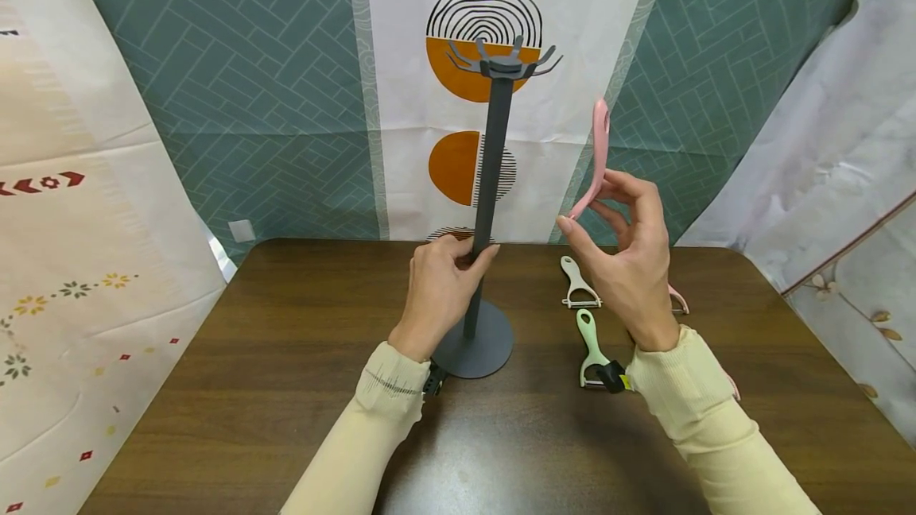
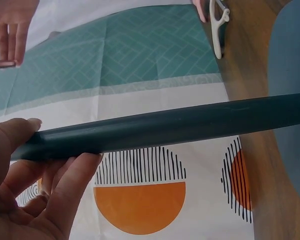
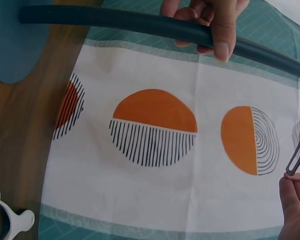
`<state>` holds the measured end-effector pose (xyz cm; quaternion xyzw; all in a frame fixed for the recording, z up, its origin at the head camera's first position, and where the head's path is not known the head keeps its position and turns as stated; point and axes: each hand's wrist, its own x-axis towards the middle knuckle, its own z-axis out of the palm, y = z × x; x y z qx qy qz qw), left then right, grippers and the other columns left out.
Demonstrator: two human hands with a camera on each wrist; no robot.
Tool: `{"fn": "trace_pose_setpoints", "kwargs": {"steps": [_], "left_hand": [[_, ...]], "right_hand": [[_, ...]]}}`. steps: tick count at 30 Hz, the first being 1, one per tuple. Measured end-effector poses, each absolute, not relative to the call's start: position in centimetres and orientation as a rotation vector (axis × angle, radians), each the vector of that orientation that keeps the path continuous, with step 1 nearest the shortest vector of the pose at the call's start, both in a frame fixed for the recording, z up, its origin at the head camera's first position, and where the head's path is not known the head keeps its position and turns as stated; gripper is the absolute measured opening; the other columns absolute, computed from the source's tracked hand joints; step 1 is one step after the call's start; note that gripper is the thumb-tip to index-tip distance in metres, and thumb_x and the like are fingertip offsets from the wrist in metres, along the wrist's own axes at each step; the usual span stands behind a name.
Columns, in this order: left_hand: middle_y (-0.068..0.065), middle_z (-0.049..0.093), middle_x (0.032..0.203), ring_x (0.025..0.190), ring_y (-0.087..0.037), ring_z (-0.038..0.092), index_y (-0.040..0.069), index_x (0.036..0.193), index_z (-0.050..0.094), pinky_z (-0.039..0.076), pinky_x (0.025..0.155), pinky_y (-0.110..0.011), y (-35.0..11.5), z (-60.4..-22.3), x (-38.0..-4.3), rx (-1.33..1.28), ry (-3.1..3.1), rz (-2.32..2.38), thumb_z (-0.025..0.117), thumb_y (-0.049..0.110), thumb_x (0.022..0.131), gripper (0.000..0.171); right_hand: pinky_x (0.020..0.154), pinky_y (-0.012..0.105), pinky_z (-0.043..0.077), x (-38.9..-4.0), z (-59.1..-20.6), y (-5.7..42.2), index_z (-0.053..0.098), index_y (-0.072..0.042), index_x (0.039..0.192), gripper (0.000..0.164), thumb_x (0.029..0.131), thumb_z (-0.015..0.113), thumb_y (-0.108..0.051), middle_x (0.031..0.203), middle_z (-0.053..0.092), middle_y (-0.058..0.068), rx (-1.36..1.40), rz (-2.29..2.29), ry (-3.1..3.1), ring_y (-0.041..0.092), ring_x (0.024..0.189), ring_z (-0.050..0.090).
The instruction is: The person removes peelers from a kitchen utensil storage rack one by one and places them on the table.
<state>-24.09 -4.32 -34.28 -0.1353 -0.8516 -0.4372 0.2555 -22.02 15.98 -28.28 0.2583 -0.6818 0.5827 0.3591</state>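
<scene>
A dark grey stand with a round base (image 1: pixel 494 348) rises from the table, its pole (image 1: pixel 491 165) ending in a ring of upturned hooks (image 1: pixel 505 65). Low on that pole, the left hand (image 1: pixel 440 284) grips it between thumb and fingers; the left wrist view shows the same grip (image 2: pixel 55 200). To the right of the stand, the right hand (image 1: pixel 633 249) pinches a pink peeler (image 1: pixel 599 141) by its lower end, handle pointing up. The peeler is in the air, lower than the hooks. The right wrist view catches only part of this hand (image 3: pixel 295 205).
On the brown table (image 1: pixel 308 356) right of the stand lie a white peeler (image 1: pixel 571 269) and a green peeler (image 1: pixel 588 332). Pink pieces (image 1: pixel 674 295) show from behind the right hand and sleeve. A patterned cloth (image 1: pixel 286 102) hangs behind the table's far edge.
</scene>
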Motion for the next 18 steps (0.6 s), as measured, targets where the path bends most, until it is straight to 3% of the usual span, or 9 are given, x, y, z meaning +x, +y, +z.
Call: {"fn": "trace_pose_setpoints", "kwargs": {"steps": [9,18], "left_hand": [[-0.001,0.071,0.079,0.071,-0.013,0.062,0.016,0.101,0.083,0.044,0.059,-0.029,-4.3,-34.3,-24.1,-0.363,-2.318,-1.188,0.075,0.035,0.094,0.022],[-0.001,0.068,0.075,0.068,-0.013,0.06,0.015,0.098,0.083,0.042,0.057,-0.029,-4.3,-34.4,-24.1,-0.359,-2.316,-1.187,0.075,0.036,0.094,0.023]], "right_hand": [[0.103,0.027,0.053,-22.0,-29.0,16.9,0.054,0.008,0.133,0.06,0.078,0.076,0.015,0.123,0.056,0.002,0.644,1.482,-1.781,0.021,0.116,0.056],[0.102,0.025,0.053,-21.9,-29.6,17.7,0.052,0.013,0.132,0.06,0.078,0.076,0.017,0.12,0.056,-0.005,0.615,1.459,-1.807,0.019,0.114,0.056]]}}
